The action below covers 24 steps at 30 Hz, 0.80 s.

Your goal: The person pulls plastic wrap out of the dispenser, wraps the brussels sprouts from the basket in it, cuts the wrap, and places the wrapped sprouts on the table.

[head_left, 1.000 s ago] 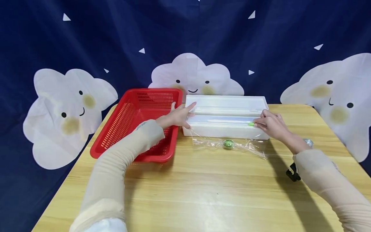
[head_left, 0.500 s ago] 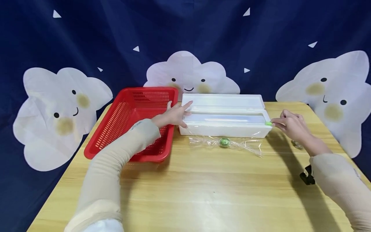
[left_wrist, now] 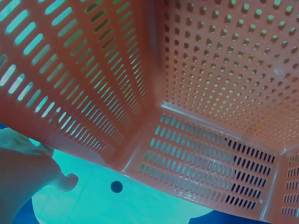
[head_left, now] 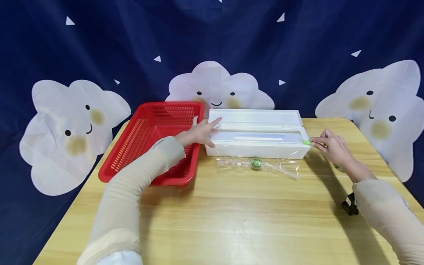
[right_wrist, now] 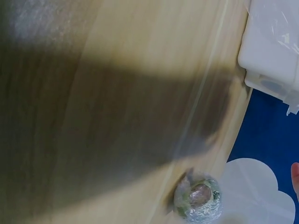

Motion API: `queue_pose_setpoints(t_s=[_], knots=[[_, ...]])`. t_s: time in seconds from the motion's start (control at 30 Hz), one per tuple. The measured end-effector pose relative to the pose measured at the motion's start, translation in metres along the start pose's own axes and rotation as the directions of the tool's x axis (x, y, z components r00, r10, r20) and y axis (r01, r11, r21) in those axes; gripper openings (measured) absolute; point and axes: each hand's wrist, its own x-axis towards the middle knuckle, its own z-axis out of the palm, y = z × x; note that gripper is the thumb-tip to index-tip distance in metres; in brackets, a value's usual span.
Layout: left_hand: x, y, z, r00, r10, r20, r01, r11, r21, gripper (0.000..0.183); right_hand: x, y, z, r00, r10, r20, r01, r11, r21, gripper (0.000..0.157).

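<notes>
A white cling film dispenser [head_left: 255, 150] stands at the table's back with its lid tipped back. My left hand [head_left: 200, 132] rests on its left end, fingers spread, thumb at the front edge. At the right end my right hand [head_left: 332, 147] pinches a small green slide cutter [head_left: 306, 142]. Clear film [head_left: 281, 167] lies along the front of the dispenser. Within it sits a small round green item [head_left: 256, 163], its kind unclear. In the right wrist view, the dispenser's end [right_wrist: 273, 51] shows at upper right, with only a fingertip of that hand at the edge.
A red perforated basket [head_left: 193, 171] stands under my left forearm, left of the dispenser. A round film-wrapped item [right_wrist: 198, 198] lies on the wooden table [head_left: 245, 228] near my right wrist. A black object [head_left: 350, 205] is partly hidden by my right sleeve. A blue cloud-patterned cloth hangs behind.
My right hand has slid the green cutter rightward along the dispenser to its right end, stopping there over the last half second. The left hand has stayed on the left end.
</notes>
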Motion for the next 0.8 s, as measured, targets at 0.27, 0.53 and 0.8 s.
queue_pose_setpoints(t_s=[0.27,0.53,0.8], knots=[[0.003,0.008,-0.007,1.0,0.001,0.016,-0.002,0.996,0.087,0.104,-0.002,-0.001,-0.001,0.998,0.06,-0.002,-0.06,0.997,0.055,0.014],[0.001,0.013,-0.008,0.998,0.057,0.036,-0.062,0.981,0.182,0.105,-0.003,-0.005,-0.003,0.994,0.101,0.029,-0.102,0.994,0.045,0.015],[-0.007,0.008,-0.009,0.998,0.011,0.058,-0.013,0.999,0.041,0.103,-0.003,-0.005,-0.002,0.989,0.135,0.062,-0.138,0.99,0.042,0.016]])
